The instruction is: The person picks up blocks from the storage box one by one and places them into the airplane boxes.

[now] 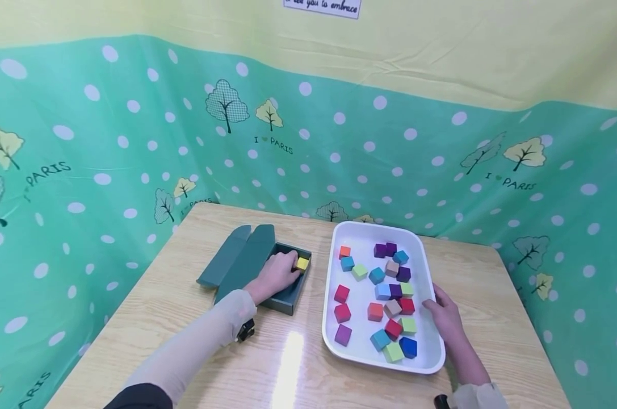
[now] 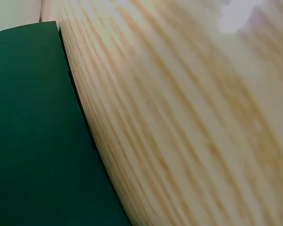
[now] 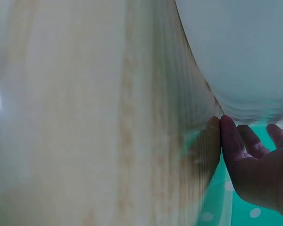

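My left hand (image 1: 276, 276) reaches into a dark green cardboard box (image 1: 286, 305), its thumb and fingertips pinching a yellow cube (image 1: 302, 263) near the far right corner. The box's lid (image 1: 247, 258) lies folded out to the left; part of the inside is hidden by the hand. On the right, a white tray (image 1: 330, 318) holds many coloured cubes, among them a red cube (image 1: 341, 293) and a dark blue cube (image 1: 408, 347). My right hand (image 1: 445, 316) grips the tray's right rim, thumb over the edge. From the right wrist, fingers (image 3: 233, 146) show against the tray's outer side (image 3: 245, 56).
Both containers stand on a light wooden table (image 1: 492, 295), with a strip of tabletop between them. A green and yellow printed curtain (image 1: 349, 147) hangs behind and on both sides. The left wrist view shows only a dark green panel (image 2: 33, 127) beside wood.
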Motion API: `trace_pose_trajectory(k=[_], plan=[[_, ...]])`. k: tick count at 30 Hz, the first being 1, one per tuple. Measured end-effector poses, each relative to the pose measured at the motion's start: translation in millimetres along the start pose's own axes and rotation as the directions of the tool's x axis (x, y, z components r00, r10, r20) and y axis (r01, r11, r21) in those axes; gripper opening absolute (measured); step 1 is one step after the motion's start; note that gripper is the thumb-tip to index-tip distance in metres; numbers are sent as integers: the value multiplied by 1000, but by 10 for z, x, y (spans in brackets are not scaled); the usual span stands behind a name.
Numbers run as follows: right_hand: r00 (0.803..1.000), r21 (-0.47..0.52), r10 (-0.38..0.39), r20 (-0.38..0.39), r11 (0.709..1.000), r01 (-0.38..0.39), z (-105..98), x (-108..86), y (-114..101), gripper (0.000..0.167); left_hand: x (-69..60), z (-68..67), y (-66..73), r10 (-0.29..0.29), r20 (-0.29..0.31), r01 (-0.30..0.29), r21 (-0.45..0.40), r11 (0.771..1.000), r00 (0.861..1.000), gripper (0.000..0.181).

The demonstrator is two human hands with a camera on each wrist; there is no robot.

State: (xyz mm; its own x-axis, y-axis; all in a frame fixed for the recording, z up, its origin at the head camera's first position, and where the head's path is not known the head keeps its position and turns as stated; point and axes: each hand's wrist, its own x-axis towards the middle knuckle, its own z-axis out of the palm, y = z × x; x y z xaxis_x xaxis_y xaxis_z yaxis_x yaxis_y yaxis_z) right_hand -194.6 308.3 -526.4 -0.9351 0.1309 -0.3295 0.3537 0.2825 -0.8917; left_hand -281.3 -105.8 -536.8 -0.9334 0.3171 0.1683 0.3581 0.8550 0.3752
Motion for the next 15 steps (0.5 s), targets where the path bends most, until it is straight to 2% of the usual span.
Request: trace_pose_trajectory(k=[6,9,12,15], plan=[[1000,-4,-4,-8,1000,4,-4,6,11,65,0,-5,7,-16,26,16,-19,1000,1000,32],[1000,4,-3,-3,1000,3,2,9,18,65,-21,-73,31,-23,63,25,-26,999,998,30],[1000,4,1,4,1000,-1,5,14,21,65,-31,-262,125,-41,86,42,-8,999,995,23],[1000,3,-3,1,1000,3,0,22,18,64,4,-545,318,-61,94,62,-15,998,994,17]])
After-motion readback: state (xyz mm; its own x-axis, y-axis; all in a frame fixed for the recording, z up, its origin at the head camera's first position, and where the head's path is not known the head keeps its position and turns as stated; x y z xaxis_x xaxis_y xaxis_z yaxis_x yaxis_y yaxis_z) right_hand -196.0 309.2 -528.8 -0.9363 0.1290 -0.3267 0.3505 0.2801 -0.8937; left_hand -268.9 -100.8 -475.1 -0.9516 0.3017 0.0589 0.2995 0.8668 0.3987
